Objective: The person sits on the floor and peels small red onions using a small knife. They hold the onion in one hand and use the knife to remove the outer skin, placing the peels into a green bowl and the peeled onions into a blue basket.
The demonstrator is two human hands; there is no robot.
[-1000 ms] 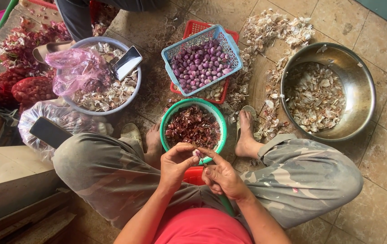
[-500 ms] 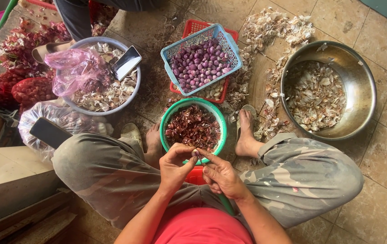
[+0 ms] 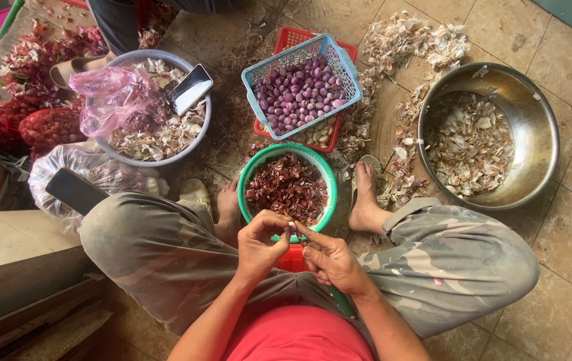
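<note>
My left hand (image 3: 259, 244) and my right hand (image 3: 329, 259) meet over the near rim of a green bowl (image 3: 251, 175) filled with reddish-purple shallot skins. Between the fingertips of both hands sits one small shallot (image 3: 292, 228), mostly covered by my fingers. Whether a blade is in my right hand cannot be made out. Just beyond the green bowl stands a blue basket (image 3: 349, 73) of peeled purple shallots, resting on a red basket (image 3: 291, 37).
A steel bowl (image 3: 540, 127) of pale skins sits at the right. A grey basin (image 3: 200, 127) at the left holds skins, a pink bag (image 3: 115, 97) and a phone (image 3: 189, 88). Red mesh sacks (image 3: 25, 124) lie far left. Another person's legs (image 3: 115, 23) are at the top.
My fingers have shifted slightly on the shallot, turning it between the two hands. Everything else stays where it was.
</note>
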